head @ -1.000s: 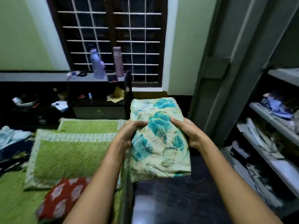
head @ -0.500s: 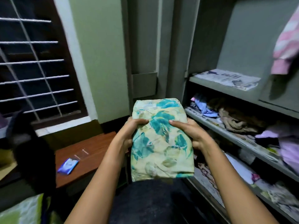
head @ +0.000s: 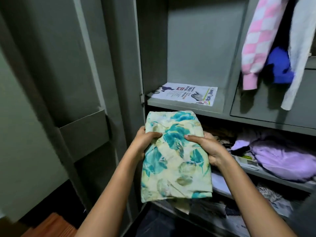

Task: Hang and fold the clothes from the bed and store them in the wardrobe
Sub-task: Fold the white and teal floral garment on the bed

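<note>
Folded cloth [head: 176,156] now fronts wardrobe [head: 196,48]; newspaper [head: 188,94] print illegible.

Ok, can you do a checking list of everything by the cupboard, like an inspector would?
Surface: upper shelf, lined with a newspaper sheet.
Job's things: folded floral cloth, held in front of the open wardrobe, not yet on a shelf.
Clutter: purple cloth and other crumpled clothes on the lower shelves.
Hands: left hand and right hand each grip a side of the cloth, thumbs on top.
Cables: nothing seen.
Surroundings: wardrobe door stands open on the left. A pink checked garment, a blue garment and a white garment hang at upper right.
</note>
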A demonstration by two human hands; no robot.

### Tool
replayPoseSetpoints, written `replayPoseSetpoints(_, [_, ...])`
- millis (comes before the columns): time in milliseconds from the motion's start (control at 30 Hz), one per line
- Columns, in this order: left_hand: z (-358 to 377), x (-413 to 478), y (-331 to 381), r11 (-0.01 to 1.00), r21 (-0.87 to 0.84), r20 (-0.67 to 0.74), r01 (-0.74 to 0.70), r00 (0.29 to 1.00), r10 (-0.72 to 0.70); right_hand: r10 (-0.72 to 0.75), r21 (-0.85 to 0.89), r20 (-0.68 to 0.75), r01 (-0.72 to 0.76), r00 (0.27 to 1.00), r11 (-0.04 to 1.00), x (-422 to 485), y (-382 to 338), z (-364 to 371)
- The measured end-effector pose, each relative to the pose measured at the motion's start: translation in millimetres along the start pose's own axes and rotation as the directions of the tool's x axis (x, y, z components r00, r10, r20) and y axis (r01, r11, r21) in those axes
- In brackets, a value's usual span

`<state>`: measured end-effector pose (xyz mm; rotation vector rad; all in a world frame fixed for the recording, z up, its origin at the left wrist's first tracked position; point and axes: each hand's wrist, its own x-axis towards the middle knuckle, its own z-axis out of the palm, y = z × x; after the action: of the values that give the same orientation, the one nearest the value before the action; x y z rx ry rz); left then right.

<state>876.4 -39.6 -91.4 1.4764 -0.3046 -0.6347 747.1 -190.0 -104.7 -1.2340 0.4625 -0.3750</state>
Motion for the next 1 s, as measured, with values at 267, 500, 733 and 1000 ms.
replayPoseSetpoints(267, [25.6,155.2,49.8,0.984,0.151,-0.017,-0.099,0.995,0.102,-0.032,0.044,-0.051,0.034,0.998,0.998,148.3,-42.3,-17.5])
replayPoseSetpoints(500, [33.8,285.6,114.8,0.898,0.364,-0.126,-0.247,0.942,0.310,-0.064,0.073,-0.066,0.069,0.996,0.995,279.0,-97.8,-15.9])
replayPoseSetpoints(733, [59.9,371.0,164.1,0.617,0.654,0.034,-0.438,0.832,0.554,-0.105,0.253,-0.129,0.135,0.986,0.958,374.4,-114.7,-8.4])
replayPoseSetpoints(1000, [69.8,421.7,98.8,0.344,0.823,0.261,-0.451,0.839,0.477,-0.352,-0.697,-0.252,0.084,0.901,0.712,434.1,-75.2,-30.9])
